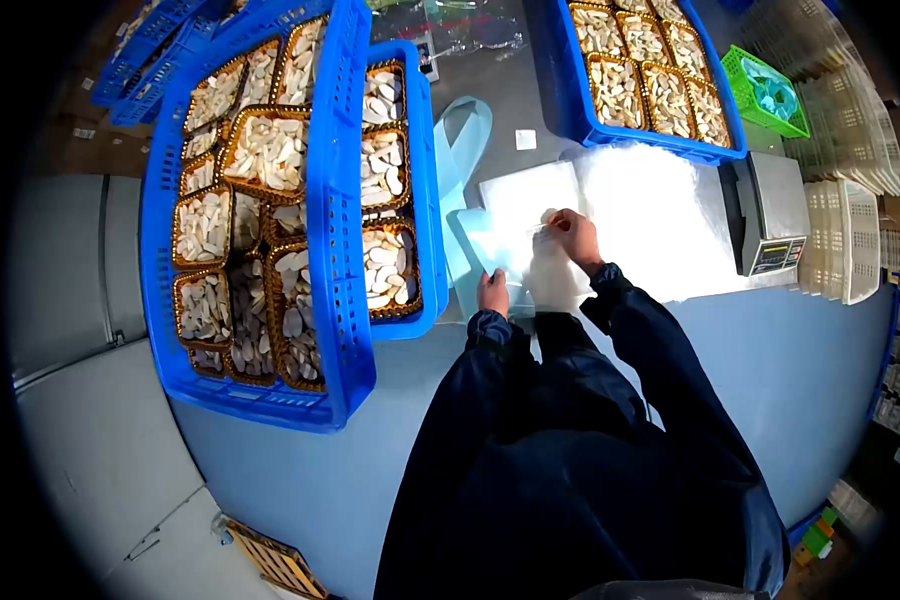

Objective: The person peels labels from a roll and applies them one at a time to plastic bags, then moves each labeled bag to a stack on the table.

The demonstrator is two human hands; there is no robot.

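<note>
Sleeves: dark navy, smooth, slightly shiny cloth (675, 345), gathered at the wrists.
Left hand (493, 293): fingers curled in, at the edge of a translucent pale-blue sheet (467, 292); whether it pinches it, I cannot tell.
Right hand (575, 238): thumb and fingers drawn narrow over a bright white rectangular sheet (522, 192); glare hides whether anything is held.
White sheet: flat on the grey tabletop (520, 95), between the pale-blue sheet and a glossy white spread of film (655, 215).
Left crate: blue perforated plastic (332, 215), packed with ribbed gold-brown trays (266, 193) of pale flat slices.
Scale: pale boxy body (778, 205), display panel markings too small to read.
Label: small white square (526, 139), no legible print.
Far crate: blue plastic (660, 146), holding similar filled trays.
Clear film: crinkled (480, 40), red lettering unreadable.
</note>
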